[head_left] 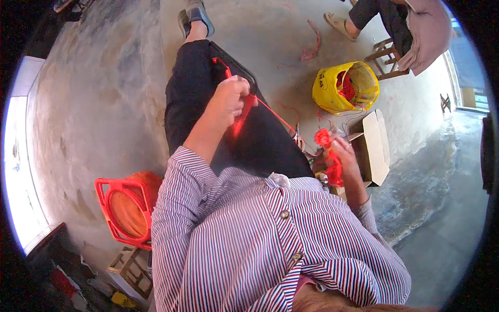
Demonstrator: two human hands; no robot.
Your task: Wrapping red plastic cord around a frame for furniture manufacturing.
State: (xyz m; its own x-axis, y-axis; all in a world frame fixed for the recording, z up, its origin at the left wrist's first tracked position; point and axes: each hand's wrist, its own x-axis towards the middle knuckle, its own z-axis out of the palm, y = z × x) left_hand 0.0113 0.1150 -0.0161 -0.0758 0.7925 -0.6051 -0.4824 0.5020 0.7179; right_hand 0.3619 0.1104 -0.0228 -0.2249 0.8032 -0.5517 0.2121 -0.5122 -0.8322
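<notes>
Over my dark-trousered lap, my left hand (pixel 232 101) is closed in a pinch on a red strip (pixel 242 120) that hangs below the fingers; part of it also shows above the hand. From there a thin red cord (pixel 275 115) runs taut to the right, toward my right hand. To the right of my thigh, my right hand (pixel 344 157) is closed round a bright red bundle (pixel 334 169), with a ruffled red clump (pixel 323 137) sticking out at its top. The bundle is blurred, and the fingers partly hide it. Small scissors (pixel 298 139) seem to lie between the hands.
An open cardboard box (pixel 375 148) stands right of my right hand. Beyond it is a yellow bucket (pixel 325 93) with red material inside. Another person (pixel 429 31) sits on a wooden stool (pixel 383 58). Red scraps (pixel 312 44) lie on the floor; a red-orange plastic frame (pixel 104 205) stands at left.
</notes>
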